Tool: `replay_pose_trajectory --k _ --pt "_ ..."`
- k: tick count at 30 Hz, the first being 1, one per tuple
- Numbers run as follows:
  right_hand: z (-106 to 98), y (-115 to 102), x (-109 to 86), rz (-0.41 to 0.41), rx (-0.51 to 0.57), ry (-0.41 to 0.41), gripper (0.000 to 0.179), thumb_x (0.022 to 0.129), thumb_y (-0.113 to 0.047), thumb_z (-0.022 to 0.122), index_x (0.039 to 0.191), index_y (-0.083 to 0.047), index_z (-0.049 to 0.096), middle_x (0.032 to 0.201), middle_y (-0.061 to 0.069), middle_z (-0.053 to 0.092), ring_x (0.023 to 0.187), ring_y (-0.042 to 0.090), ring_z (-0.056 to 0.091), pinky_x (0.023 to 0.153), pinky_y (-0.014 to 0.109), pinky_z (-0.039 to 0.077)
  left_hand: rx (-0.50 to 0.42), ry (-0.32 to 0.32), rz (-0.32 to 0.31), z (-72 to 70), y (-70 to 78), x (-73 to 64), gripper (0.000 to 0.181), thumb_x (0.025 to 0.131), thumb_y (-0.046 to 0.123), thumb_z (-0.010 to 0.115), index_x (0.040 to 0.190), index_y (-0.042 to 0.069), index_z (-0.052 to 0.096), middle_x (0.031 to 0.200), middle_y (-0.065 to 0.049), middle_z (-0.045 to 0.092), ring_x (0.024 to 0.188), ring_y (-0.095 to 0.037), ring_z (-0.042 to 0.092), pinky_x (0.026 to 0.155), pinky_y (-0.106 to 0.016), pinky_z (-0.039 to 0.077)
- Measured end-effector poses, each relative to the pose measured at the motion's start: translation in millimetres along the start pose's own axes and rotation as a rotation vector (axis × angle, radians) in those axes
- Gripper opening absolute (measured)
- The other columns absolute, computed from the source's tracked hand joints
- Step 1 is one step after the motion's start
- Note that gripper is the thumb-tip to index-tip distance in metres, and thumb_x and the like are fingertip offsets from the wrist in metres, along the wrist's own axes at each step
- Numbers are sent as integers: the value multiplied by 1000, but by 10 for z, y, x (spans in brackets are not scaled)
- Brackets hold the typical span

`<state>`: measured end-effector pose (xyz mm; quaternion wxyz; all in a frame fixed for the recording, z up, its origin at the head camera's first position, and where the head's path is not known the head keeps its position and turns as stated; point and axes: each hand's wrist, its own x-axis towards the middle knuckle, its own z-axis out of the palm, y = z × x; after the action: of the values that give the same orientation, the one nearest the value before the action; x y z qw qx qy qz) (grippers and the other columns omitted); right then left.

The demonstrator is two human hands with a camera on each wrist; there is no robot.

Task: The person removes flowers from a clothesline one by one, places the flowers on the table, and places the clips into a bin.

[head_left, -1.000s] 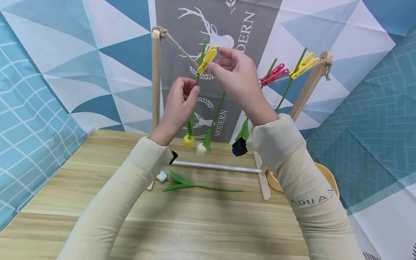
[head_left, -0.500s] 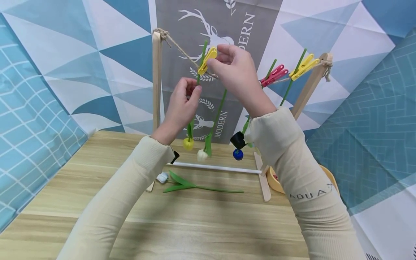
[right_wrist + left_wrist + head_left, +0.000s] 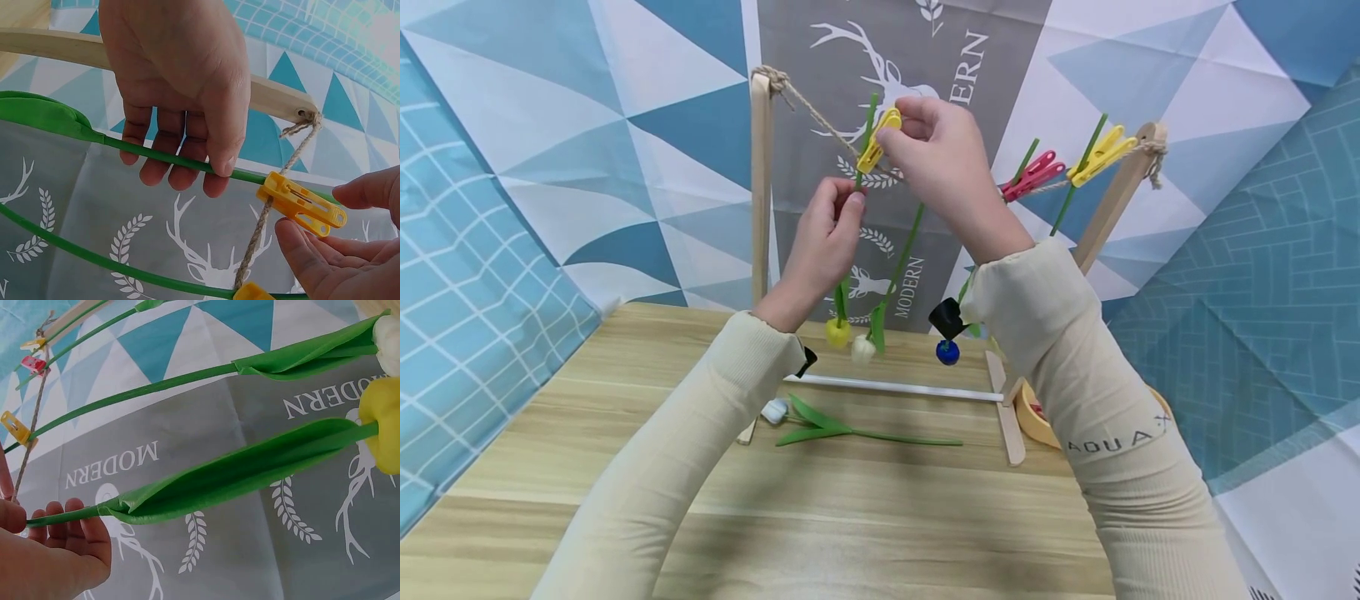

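My left hand [image 3: 823, 242] pinches the green stem of a yellow tulip [image 3: 838, 332], which hangs head down. In the left wrist view its folded leaf [image 3: 231, 472] runs out from my fingers. A yellow clothespin [image 3: 300, 203] sits where the stem crosses the rope [image 3: 253, 240]. My right hand [image 3: 943, 162] has thumb and forefinger on either side of that clothespin's handle end. Beside it hangs a white tulip [image 3: 862, 349], also head down, on a second yellow clothespin [image 3: 15, 428]. Further right, a blue flower [image 3: 947, 352] hangs low, partly behind a black wrist mount.
The rope spans two wooden posts [image 3: 762, 192], joined low by a white rod [image 3: 895, 386]. A red clothespin [image 3: 1033, 175] and another yellow clothespin [image 3: 1103, 156] hold stems at right. A pale blue tulip [image 3: 775, 410] lies on the table [image 3: 880, 517]. A yellow bowl [image 3: 1036, 417] stands right.
My right hand has moved slightly left and up, and its thumb and forefinger have closed in on the clothespin. My left hand still pinches the stem, slightly higher and further right.
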<state>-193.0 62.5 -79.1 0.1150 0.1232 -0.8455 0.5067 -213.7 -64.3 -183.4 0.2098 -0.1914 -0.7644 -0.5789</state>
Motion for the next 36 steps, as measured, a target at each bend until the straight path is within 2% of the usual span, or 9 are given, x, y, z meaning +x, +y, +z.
replay_pose_trajectory --k 7,11,14,21,27,36 --pt "-3 -12 26 16 63 16 40 93 -16 55 132 -9 52 118 7 63 96 13 63 85 21 51 -30 -12 6 9 2 7 28 101 19 33 119 1 46 103 -14 51 93 -20 51 81 -26 43" --pt "-13 -5 34 14 67 26 37 92 -15 56 129 -8 55 115 8 64 91 13 64 83 21 51 -46 -24 19 11 3 4 29 102 17 32 120 -1 45 102 -16 51 92 -21 51 82 -27 43" --pt "-22 -2 39 16 82 30 37 92 -15 56 128 -8 56 115 8 64 90 13 64 83 22 52 -59 -30 27 14 13 5 28 102 17 32 119 -1 45 100 -14 51 90 -21 50 81 -26 43" --pt "-32 -8 43 21 87 21 38 92 -17 57 130 -9 54 117 8 64 92 14 65 85 22 51 -107 -44 7 14 28 11 25 102 17 33 117 2 45 91 -7 48 85 -18 49 84 -35 46" --pt "-32 -12 48 21 84 15 39 92 -17 57 130 -10 54 119 7 64 96 16 65 86 23 51 -138 -50 -17 14 28 13 27 102 17 32 116 0 47 88 -6 48 82 -18 50 82 -30 46" --pt "-30 -1 39 -6 40 7 33 92 -18 58 124 -10 59 110 5 65 89 12 65 83 21 51 -161 -52 -23 17 12 6 28 102 17 31 115 -2 47 85 -6 49 80 -22 52 80 -29 47"
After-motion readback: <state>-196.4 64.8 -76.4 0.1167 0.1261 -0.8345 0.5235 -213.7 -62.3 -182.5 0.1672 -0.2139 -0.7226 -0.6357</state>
